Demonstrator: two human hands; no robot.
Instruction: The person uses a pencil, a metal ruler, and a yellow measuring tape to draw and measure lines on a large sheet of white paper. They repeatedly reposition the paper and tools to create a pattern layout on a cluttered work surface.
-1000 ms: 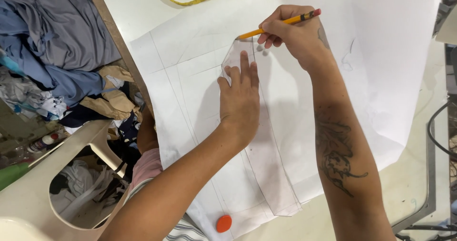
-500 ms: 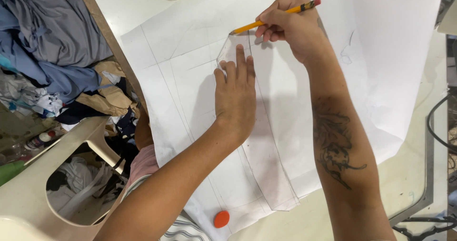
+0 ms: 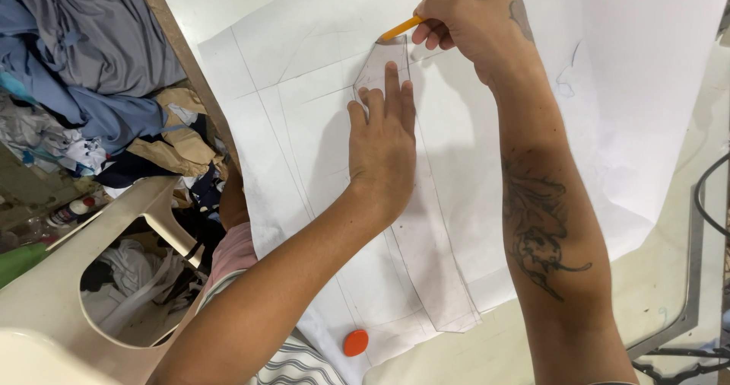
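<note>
Left hand (image 3: 384,145) flat, fingers spread, pinning template (image 3: 422,225) against paper (image 3: 304,103) to stop slipping. Right hand (image 3: 468,23) just beyond, gripping pencil (image 3: 445,4), tip at template's far edge for tracing. Orange cap (image 3: 355,342) near left elbow.

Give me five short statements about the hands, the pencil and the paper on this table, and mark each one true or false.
1. The right hand holds a yellow pencil. True.
2. The left hand is lifted clear of the table. False: it lies flat on the narrow pattern strip.
3. The pencil tip is at the far end of the strip, beyond the left fingertips. True.
4. A blue disc lies at the near edge of the paper. False: the small disc is orange.
5. The big white paper sheet is rolled up. False: it is spread out on the table.
</note>
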